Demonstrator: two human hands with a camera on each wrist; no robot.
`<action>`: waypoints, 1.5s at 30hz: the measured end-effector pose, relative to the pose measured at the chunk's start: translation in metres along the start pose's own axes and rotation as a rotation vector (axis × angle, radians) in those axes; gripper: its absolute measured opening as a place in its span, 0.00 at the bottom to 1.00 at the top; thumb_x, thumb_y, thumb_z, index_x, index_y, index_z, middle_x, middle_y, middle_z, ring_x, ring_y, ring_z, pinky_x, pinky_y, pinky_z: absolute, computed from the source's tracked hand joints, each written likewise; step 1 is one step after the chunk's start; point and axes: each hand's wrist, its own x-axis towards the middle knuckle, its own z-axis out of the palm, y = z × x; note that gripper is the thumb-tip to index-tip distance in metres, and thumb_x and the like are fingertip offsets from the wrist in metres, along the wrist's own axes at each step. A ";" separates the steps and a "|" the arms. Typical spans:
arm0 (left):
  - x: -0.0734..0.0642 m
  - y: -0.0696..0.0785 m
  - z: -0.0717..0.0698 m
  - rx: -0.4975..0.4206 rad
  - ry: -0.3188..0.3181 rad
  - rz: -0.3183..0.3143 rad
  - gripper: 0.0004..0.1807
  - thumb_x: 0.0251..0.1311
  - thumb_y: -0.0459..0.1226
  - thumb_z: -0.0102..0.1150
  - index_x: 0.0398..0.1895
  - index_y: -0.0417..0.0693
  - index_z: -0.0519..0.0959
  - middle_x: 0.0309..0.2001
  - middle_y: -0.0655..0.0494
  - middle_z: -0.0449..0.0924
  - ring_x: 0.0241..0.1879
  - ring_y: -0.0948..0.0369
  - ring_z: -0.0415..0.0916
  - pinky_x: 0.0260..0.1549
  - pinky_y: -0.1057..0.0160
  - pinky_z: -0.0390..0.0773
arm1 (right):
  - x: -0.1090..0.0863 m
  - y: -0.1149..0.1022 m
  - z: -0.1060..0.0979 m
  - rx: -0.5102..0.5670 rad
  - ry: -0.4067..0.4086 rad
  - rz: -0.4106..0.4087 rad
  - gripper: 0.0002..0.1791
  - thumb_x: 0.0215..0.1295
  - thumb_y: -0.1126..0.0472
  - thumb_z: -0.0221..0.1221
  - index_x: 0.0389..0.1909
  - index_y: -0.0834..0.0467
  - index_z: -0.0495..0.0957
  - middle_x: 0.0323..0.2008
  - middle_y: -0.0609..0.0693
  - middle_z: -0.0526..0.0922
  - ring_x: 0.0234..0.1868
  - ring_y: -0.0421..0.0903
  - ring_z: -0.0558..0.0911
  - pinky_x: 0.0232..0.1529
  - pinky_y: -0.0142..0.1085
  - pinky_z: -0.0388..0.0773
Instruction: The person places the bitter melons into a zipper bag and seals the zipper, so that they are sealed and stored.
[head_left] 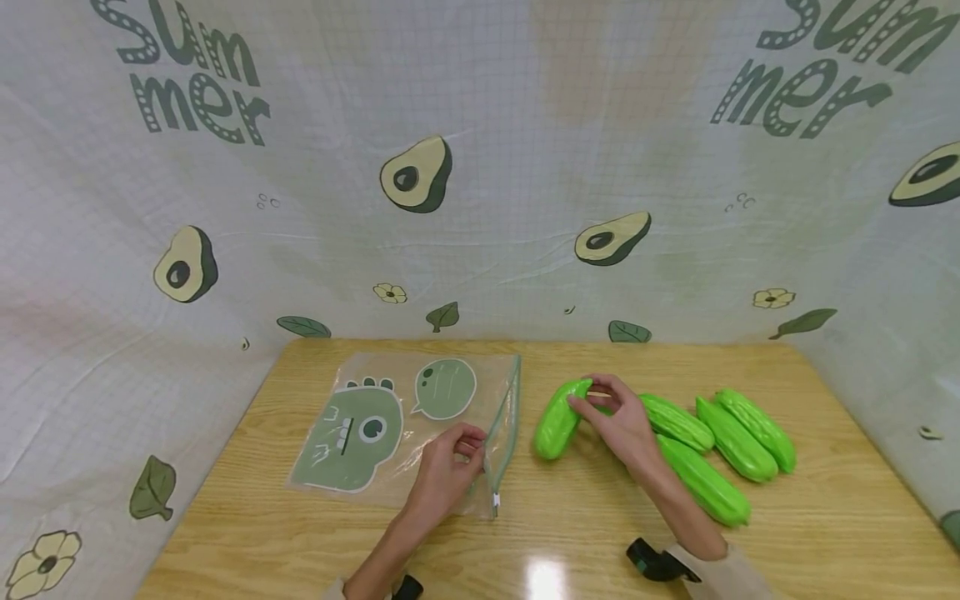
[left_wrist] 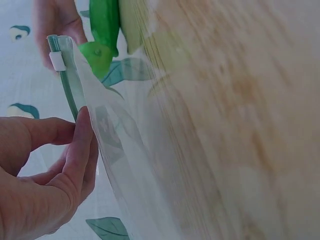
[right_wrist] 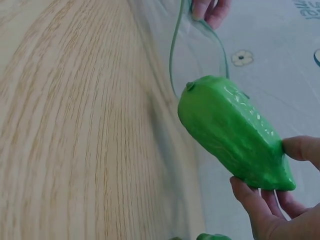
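Note:
A clear slider zip bag (head_left: pixel 352 442) with a green one-eyed monster print lies flat on the table, its mouth to the right. My left hand (head_left: pixel 448 467) pinches one side of that mouth between thumb and fingers. The bag's lips stand apart there, and a white slider (left_wrist: pixel 57 61) sits at the near end of the green zip. Just right of the opening, my right hand (head_left: pixel 621 417) holds a shiny green cucumber (head_left: pixel 558 423), apparently a toy, by its narrow end. In the right wrist view the cucumber (right_wrist: pixel 232 132) is off the table, its thick end toward the bag.
Several more green cucumbers lie on the right of the wooden table (head_left: pixel 585 533), among them a near one (head_left: pixel 705 483) beside my right forearm and a far one (head_left: pixel 757 429). A printed cloth (head_left: pixel 510 275) hangs behind and at both sides.

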 end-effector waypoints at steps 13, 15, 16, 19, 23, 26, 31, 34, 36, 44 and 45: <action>0.001 0.000 -0.001 -0.024 -0.006 -0.007 0.05 0.60 0.21 0.62 0.38 0.32 0.81 0.30 0.49 0.83 0.32 0.58 0.82 0.29 0.70 0.84 | 0.007 -0.003 0.014 0.154 0.036 -0.047 0.26 0.68 0.59 0.67 0.63 0.63 0.72 0.60 0.61 0.74 0.58 0.54 0.78 0.48 0.25 0.79; 0.001 0.000 0.000 -0.038 -0.008 -0.009 0.05 0.60 0.21 0.62 0.38 0.32 0.81 0.31 0.49 0.83 0.32 0.57 0.82 0.29 0.70 0.84 | 0.007 -0.003 0.016 0.169 0.033 -0.050 0.27 0.68 0.59 0.67 0.63 0.64 0.72 0.59 0.60 0.74 0.58 0.54 0.78 0.48 0.25 0.79; 0.000 0.000 0.000 -0.044 -0.008 -0.010 0.04 0.61 0.21 0.62 0.38 0.32 0.81 0.31 0.48 0.82 0.33 0.57 0.82 0.29 0.70 0.84 | 0.008 -0.003 0.017 0.177 0.029 -0.051 0.27 0.69 0.59 0.67 0.63 0.64 0.72 0.59 0.60 0.74 0.59 0.54 0.78 0.48 0.25 0.79; 0.000 0.001 0.000 -0.053 -0.005 -0.013 0.04 0.61 0.22 0.63 0.38 0.32 0.81 0.31 0.48 0.82 0.33 0.57 0.82 0.29 0.70 0.84 | 0.009 -0.004 0.020 0.201 0.022 -0.049 0.27 0.69 0.59 0.67 0.63 0.64 0.71 0.60 0.60 0.73 0.59 0.55 0.77 0.48 0.26 0.79; 0.000 0.002 0.000 -0.038 0.005 -0.014 0.04 0.61 0.23 0.63 0.38 0.32 0.81 0.30 0.49 0.82 0.32 0.58 0.82 0.28 0.70 0.83 | 0.010 -0.005 0.025 0.212 0.021 -0.047 0.27 0.69 0.59 0.67 0.63 0.63 0.71 0.60 0.61 0.73 0.60 0.55 0.77 0.48 0.25 0.79; -0.001 0.002 0.001 -0.037 0.006 -0.012 0.04 0.61 0.22 0.63 0.38 0.32 0.81 0.30 0.49 0.83 0.30 0.58 0.82 0.27 0.69 0.83 | 0.010 -0.006 0.029 0.219 0.021 -0.048 0.27 0.69 0.59 0.67 0.63 0.63 0.70 0.61 0.60 0.72 0.60 0.55 0.77 0.48 0.25 0.79; -0.001 0.002 0.001 -0.072 0.003 -0.014 0.05 0.61 0.22 0.62 0.39 0.32 0.80 0.31 0.46 0.83 0.29 0.56 0.84 0.26 0.68 0.83 | 0.011 -0.006 0.035 0.243 0.025 -0.049 0.26 0.69 0.61 0.67 0.62 0.64 0.71 0.60 0.61 0.73 0.60 0.55 0.77 0.48 0.26 0.79; -0.002 0.003 0.001 -0.095 0.013 -0.019 0.05 0.62 0.21 0.62 0.39 0.32 0.80 0.33 0.46 0.83 0.30 0.55 0.84 0.26 0.68 0.83 | 0.011 -0.006 0.039 0.251 0.021 -0.045 0.26 0.69 0.61 0.67 0.62 0.64 0.71 0.60 0.60 0.73 0.60 0.55 0.76 0.48 0.25 0.79; -0.002 0.003 0.001 -0.108 0.023 -0.022 0.05 0.62 0.21 0.62 0.40 0.32 0.80 0.34 0.45 0.83 0.31 0.55 0.83 0.26 0.67 0.84 | 0.011 -0.006 0.042 0.253 0.021 -0.040 0.25 0.69 0.61 0.67 0.62 0.63 0.71 0.60 0.60 0.73 0.60 0.55 0.76 0.47 0.25 0.79; -0.003 0.003 0.002 -0.103 0.052 -0.038 0.07 0.60 0.21 0.62 0.40 0.33 0.80 0.36 0.46 0.82 0.33 0.58 0.82 0.30 0.68 0.85 | 0.012 -0.003 0.051 0.266 0.035 -0.039 0.25 0.68 0.62 0.68 0.61 0.64 0.72 0.59 0.61 0.74 0.58 0.55 0.77 0.47 0.25 0.79; -0.003 0.003 0.002 -0.091 0.056 -0.037 0.07 0.60 0.21 0.62 0.40 0.34 0.80 0.36 0.46 0.82 0.33 0.59 0.82 0.30 0.68 0.85 | 0.012 -0.003 0.051 0.265 0.035 -0.040 0.25 0.68 0.62 0.68 0.61 0.64 0.72 0.59 0.61 0.74 0.58 0.55 0.77 0.47 0.25 0.79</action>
